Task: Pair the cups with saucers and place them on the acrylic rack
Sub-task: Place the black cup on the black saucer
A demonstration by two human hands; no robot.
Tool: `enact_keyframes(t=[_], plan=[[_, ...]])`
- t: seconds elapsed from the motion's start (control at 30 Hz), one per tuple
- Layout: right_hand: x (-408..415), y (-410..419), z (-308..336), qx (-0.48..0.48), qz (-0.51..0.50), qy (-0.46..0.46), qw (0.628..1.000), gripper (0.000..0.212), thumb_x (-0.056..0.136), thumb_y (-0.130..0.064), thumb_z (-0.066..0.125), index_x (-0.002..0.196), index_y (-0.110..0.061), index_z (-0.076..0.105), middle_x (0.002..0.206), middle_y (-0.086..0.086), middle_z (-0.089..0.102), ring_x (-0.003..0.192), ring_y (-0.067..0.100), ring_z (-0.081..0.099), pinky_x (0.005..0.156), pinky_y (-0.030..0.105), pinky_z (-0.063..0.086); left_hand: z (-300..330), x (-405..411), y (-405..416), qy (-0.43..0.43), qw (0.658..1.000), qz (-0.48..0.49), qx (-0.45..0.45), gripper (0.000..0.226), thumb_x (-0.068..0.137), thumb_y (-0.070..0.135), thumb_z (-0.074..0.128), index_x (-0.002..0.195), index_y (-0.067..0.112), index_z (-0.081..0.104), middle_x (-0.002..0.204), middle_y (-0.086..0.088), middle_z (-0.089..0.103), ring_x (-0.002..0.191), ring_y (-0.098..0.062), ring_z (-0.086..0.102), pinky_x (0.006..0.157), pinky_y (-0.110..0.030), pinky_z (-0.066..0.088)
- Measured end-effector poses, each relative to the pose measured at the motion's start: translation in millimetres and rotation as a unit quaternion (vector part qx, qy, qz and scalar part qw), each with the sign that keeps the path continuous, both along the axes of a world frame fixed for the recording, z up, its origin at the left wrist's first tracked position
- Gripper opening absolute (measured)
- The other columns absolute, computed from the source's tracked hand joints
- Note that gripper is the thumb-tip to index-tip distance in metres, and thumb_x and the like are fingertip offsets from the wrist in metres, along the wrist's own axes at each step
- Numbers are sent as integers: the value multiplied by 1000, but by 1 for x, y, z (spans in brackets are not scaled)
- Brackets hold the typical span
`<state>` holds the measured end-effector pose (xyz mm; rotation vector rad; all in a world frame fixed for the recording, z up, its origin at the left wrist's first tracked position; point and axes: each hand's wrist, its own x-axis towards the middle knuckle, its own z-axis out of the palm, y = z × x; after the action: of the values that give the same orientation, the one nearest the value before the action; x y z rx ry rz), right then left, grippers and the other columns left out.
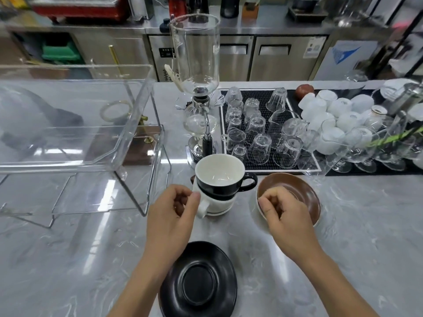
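**While the cups sit stacked, the left grip has the nearer claim**

Because the black cup (225, 179) is nested in the white cup (214, 203), the coming move turns on pulling that stack apart, and it lies just to the right of the left hand (176, 209). This grip is curled, with thumb and fingers pinched close together at the white cup's handle, touching it or nearly so; I cannot tell whether it is truly clamped. The black cup's handle points the other way, toward the right hand (282, 216), so each hand has a handle on its own side.

The right grip is also curled, fingertips resting at the near rim of the brown saucer (297, 195); whether it pinches the rim is hidden by the knuckles. That saucer looks tilted, its far edge raised, just right of the stack.

Below both grips, nearest the person, the black saucer (198, 281) lies flat on the marble surface (343, 248), glossy with a sunken centre. The black cup is white inside and upright, its mouth open to the camera.

The clear acrylic rack (91, 143) stands well off to the left of the left grip and looks to hold no cups. My judgement: pairing has barely begun, and the black cup must lift straight up first.
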<state>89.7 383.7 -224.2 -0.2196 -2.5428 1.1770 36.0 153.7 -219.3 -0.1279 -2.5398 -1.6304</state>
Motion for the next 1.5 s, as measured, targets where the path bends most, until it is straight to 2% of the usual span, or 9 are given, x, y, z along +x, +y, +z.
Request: enact_keyframes(t=[0.1, 0.27, 0.4, 0.63, 0.8, 1.13, 1.27, 1.37, 1.5], plan=[[-9, 4, -1, -21, -29, 12, 999, 15, 89, -23, 68, 91, -34, 57, 80, -14, 63, 73, 1, 59, 64, 3, 43, -3, -8, 3, 1, 1000, 4, -16, 24, 75, 57, 64, 93, 42, 59, 88, 18, 63, 79, -7, 59, 64, -15, 46], [-24, 9, -3, 4, -13, -3, 1000, 30, 91, -30, 65, 121, -31, 59, 93, -18, 64, 79, 4, 60, 68, 12, 48, -7, -15, 7, -38, 999, -28, -27, 66, 66, 64, 70, 125, 39, 52, 123, 22, 58, 113, 4, 54, 87, -20, 48], [-35, 10, -5, 6, -1, -4, 1000, 32, 91, -26, 67, 123, -26, 64, 86, -23, 63, 77, -1, 60, 69, 1, 44, -5, -22, 10, -58, 995, -75, -23, 79, 63, 66, 73, 135, 47, 46, 135, 33, 51, 123, 9, 49, 96, -14, 40], [-43, 12, -12, 12, -9, 23, 1000, 21, 86, -13, 73, 106, -18, 75, 86, -37, 61, 84, -19, 60, 73, -5, 41, -8, -30, 14, -77, 995, -69, -16, 83, 63, 52, 80, 140, 38, 51, 134, 26, 55, 118, -2, 55, 94, -15, 41], [-43, 13, -16, 5, -17, 24, 1000, 21, 83, -8, 75, 104, -13, 77, 85, -38, 59, 83, -22, 60, 74, -6, 40, -8, -31, 15, -73, 995, -61, -9, 85, 62, 45, 82, 140, 31, 55, 137, 14, 61, 122, -10, 57, 103, -32, 47], [-41, 10, -13, -3, -14, 46, 999, 19, 83, -8, 75, 100, -14, 77, 84, -34, 62, 81, -7, 64, 69, 1, 44, -5, -31, 17, -47, 997, -66, -7, 77, 71, 13, 90, 139, 23, 57, 135, 8, 64, 125, -14, 57, 109, -35, 44], [-37, 7, -2, -9, -16, 69, 997, 20, 82, -18, 70, 101, -20, 76, 82, -34, 64, 81, -4, 66, 69, 8, 48, 0, -29, 16, -19, 998, -66, 1, 78, 70, 17, 91, 136, 35, 54, 134, 15, 63, 124, -7, 57, 104, -22, 42], [-32, 6, 5, -5, -29, 80, 996, 22, 80, -12, 74, 102, -12, 77, 82, -38, 59, 79, -21, 61, 73, -5, 42, 5, -25, 15, -6, 997, -75, 14, 79, 69, 21, 91, 138, 33, 55, 136, 12, 63, 127, -7, 56, 107, -27, 43], [-22, 4, 15, 3, -31, 92, 995, 22, 79, -3, 77, 101, -8, 78, 80, -37, 57, 77, -26, 57, 75, -9, 38, 13, -15, 14, 16, 995, -82, 46, 82, 63, 38, 84, 140, 33, 56, 138, 14, 63, 131, -5, 55, 111, -35, 42]])
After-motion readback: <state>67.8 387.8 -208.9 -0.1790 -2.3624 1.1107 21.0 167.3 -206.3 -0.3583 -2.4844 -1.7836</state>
